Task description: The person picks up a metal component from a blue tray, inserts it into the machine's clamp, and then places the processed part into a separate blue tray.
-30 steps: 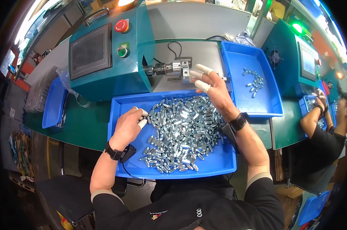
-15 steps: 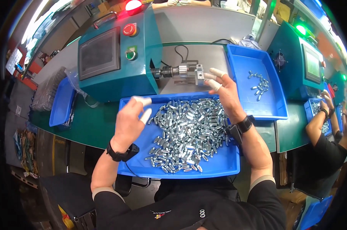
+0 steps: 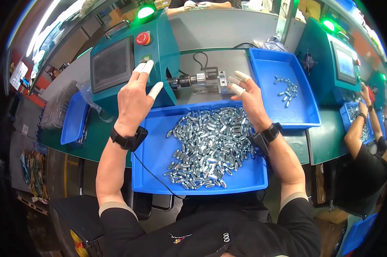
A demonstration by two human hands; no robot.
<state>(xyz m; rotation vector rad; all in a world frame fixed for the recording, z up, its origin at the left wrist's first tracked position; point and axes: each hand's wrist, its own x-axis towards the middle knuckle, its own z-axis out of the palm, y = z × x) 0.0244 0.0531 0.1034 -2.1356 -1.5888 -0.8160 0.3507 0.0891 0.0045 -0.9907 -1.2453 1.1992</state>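
Note:
My left hand (image 3: 135,97) is raised to the front of the teal machine (image 3: 162,55), its white-cotted fingertips over the round button below the red stop knob (image 3: 143,38). Its fingers are stretched out and the thumb stands apart, with nothing held. Beside the silver clamping block (image 3: 222,82) at the end of the machine's spindle (image 3: 189,80) is my right hand (image 3: 252,103), fingers apart, two tips in white cots. I see nothing in it. Whether a part sits inside the block is too small to tell. Below both hands, a blue tray (image 3: 153,171) holds a heap of shiny metal fittings (image 3: 212,145).
A second blue tray (image 3: 302,113) at the right has several loose fittings in it. Farther right stand another teal machine (image 3: 326,64) and a co-worker's arms (image 3: 360,124). At the left are a small blue bin (image 3: 73,122) and clear plastic packaging (image 3: 58,107).
My left hand has moved up and left from above the tray to the machine's button. The machine's top lamp has turned from red to green. My right hand stays by the block.

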